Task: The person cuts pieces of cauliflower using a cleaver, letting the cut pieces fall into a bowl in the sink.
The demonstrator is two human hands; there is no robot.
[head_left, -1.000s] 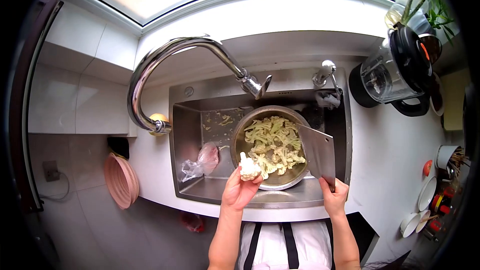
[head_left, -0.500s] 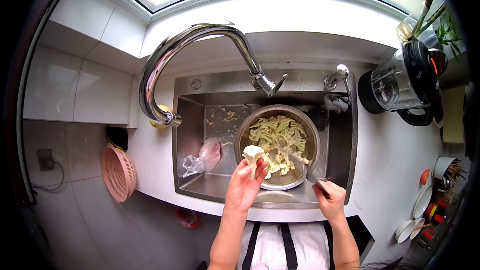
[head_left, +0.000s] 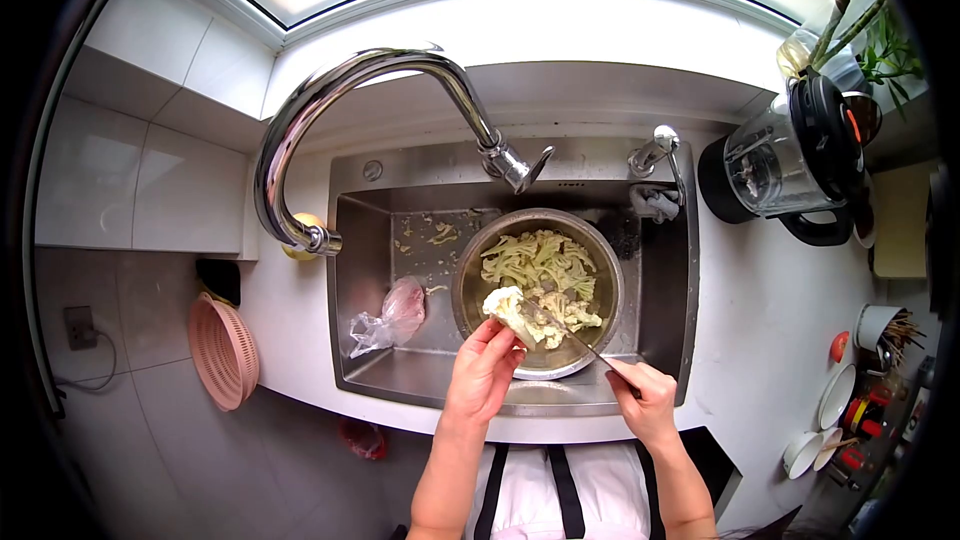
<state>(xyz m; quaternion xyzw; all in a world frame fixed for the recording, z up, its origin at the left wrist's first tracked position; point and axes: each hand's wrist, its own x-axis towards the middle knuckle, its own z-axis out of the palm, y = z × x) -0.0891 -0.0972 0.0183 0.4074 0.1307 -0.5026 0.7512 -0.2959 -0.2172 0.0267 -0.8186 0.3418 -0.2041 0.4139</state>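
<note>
My left hand (head_left: pixel 482 372) pinches a cauliflower floret (head_left: pixel 508 308) by its stem, over the near left part of a round metal bowl (head_left: pixel 466 285). In my right hand (head_left: pixel 645 398) is a knife (head_left: pixel 592 351), gripped by its handle, its blade slanting up and left to the floret. I cannot tell how far the blade has gone into it. Many cut cauliflower pieces (head_left: pixel 540 260) fill the bowl below, which stands in a steel sink (head_left: pixel 400 372).
A crumpled plastic bag (head_left: pixel 398 312) and cauliflower scraps (head_left: pixel 442 233) lie left of the bowl in the sink. A tall curved faucet (head_left: pixel 285 130) arches over the left side. A blender (head_left: pixel 770 165) stands right; a pink basket (head_left: pixel 222 352) is at the far left.
The knife blade has swung left and up to the floret, and the floret has tilted. The whole view has shifted slightly, so the sink appears further left.
</note>
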